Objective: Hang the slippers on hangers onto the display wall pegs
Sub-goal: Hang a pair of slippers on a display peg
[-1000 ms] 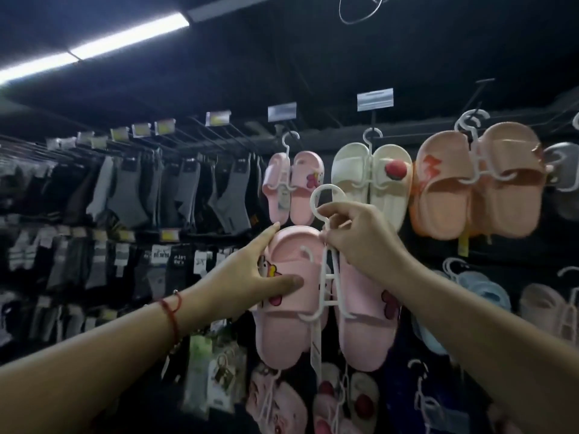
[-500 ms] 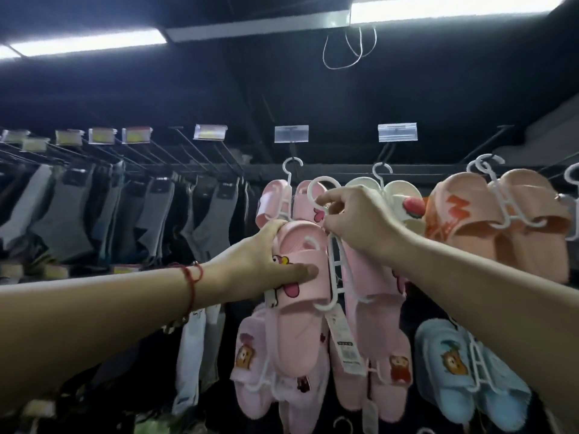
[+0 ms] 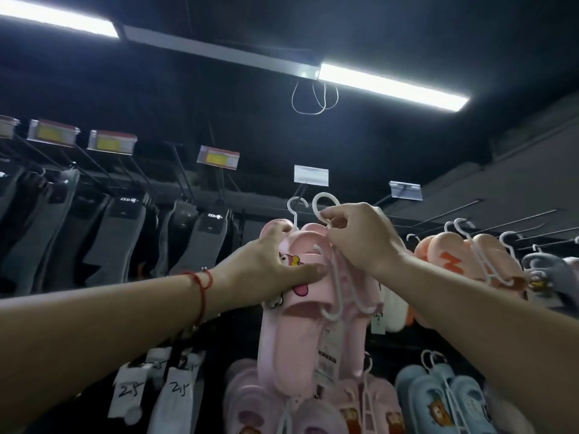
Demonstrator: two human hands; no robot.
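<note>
The left hand (image 3: 266,267) grips the pink rubber slippers (image 3: 300,311) by the strap. The right hand (image 3: 360,236) pinches the white plastic hanger (image 3: 326,205) below its hook, just beside the left hand.

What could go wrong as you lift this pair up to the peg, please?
The white plastic hanger hook is held only by a pinch of the right hand, so it may twist and miss the peg. It could also snag the neighbouring white hook already hanging. The pink slipper under the left hand might slip off.
</note>
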